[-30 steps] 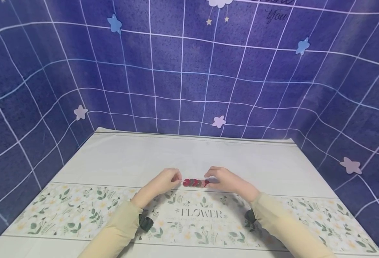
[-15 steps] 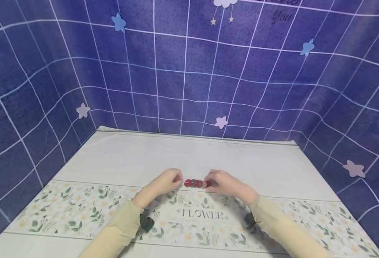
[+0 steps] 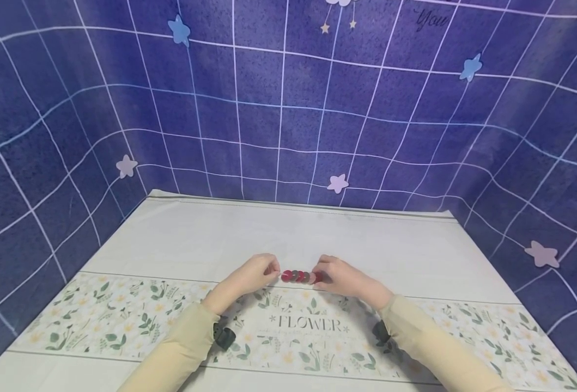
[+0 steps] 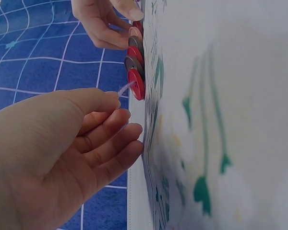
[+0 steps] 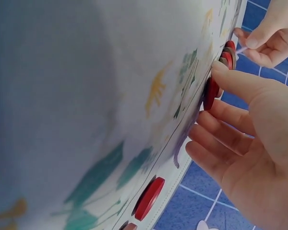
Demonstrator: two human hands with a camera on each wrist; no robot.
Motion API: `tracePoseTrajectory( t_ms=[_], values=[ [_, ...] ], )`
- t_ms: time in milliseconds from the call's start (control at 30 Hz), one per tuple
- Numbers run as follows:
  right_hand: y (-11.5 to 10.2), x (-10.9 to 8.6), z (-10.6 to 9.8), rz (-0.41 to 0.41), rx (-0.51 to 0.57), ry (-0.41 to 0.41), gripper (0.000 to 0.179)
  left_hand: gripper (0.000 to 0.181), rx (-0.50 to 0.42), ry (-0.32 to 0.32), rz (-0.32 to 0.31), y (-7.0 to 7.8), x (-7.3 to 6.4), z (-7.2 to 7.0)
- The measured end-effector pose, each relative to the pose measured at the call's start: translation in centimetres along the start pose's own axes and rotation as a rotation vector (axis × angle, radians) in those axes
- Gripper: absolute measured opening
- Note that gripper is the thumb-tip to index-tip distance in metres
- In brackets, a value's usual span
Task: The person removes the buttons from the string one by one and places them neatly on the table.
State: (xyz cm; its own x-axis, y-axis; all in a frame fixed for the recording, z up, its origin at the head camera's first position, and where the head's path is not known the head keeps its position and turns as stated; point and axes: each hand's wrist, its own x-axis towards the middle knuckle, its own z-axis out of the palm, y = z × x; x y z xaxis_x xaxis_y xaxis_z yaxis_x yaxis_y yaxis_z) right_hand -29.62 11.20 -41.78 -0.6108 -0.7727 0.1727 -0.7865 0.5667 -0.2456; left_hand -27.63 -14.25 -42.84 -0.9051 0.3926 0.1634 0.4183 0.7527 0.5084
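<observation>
Several round buttons (image 3: 295, 276), red, grey-brown and pink, overlap in a row on a light purple cord above the white tablecloth. My left hand (image 3: 259, 270) pinches the cord (image 4: 126, 87) between thumb and index finger, just beyond the red button (image 4: 136, 84) at that end; its other fingers are loosely bent. At the opposite end, my right hand (image 3: 339, 276) holds a dark red button (image 5: 210, 93) between thumb and index finger. The cord's purple tail (image 5: 178, 152) hangs past the right fingers in the right wrist view.
A loose red button (image 5: 149, 199) and a pink one (image 5: 130, 226) lie on the cloth close to the right wrist. A floral band lettered FLOWER (image 3: 308, 324) crosses the tablecloth. The blue gridded curtain (image 3: 288, 109) rises behind and at both sides.
My right thumb and index finger have come together on the dark red end button. The left hand keeps its pinch on the cord. The head view has shifted slightly.
</observation>
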Motion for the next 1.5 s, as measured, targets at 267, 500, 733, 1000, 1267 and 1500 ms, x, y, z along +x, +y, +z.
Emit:
tracePoseTrajectory(
  t_ms=[267, 500, 733, 1000, 1267, 1500],
  values=[
    [0.0, 0.07, 0.11, 0.015, 0.002, 0.01, 0.028, 0.005, -0.005, -0.023, 0.001, 0.19, 0.06, -0.16],
    [0.01, 0.09, 0.31, 0.02, 0.023, 0.016, 0.025, 0.005, -0.001, -0.032, -0.001, 0.17, 0.0, -0.1],
    [0.11, 0.08, 0.41, 0.012, 0.033, 0.016, 0.024, 0.004, 0.003, -0.014, -0.014, 0.12, -0.03, -0.08],
    [0.27, 0.16, 0.62, 0.017, -0.005, 0.028, 0.023, 0.009, 0.001, 0.012, -0.038, 0.16, 0.03, 0.01],
    [0.22, 0.18, 0.56, 0.024, 0.001, 0.028, 0.021, 0.006, 0.006, 0.017, -0.041, 0.04, 0.13, 0.15],
    [0.06, 0.17, 0.31, 0.032, 0.008, 0.013, 0.02, 0.006, 0.017, 0.027, -0.017, -0.13, 0.03, 0.13]
  ],
)
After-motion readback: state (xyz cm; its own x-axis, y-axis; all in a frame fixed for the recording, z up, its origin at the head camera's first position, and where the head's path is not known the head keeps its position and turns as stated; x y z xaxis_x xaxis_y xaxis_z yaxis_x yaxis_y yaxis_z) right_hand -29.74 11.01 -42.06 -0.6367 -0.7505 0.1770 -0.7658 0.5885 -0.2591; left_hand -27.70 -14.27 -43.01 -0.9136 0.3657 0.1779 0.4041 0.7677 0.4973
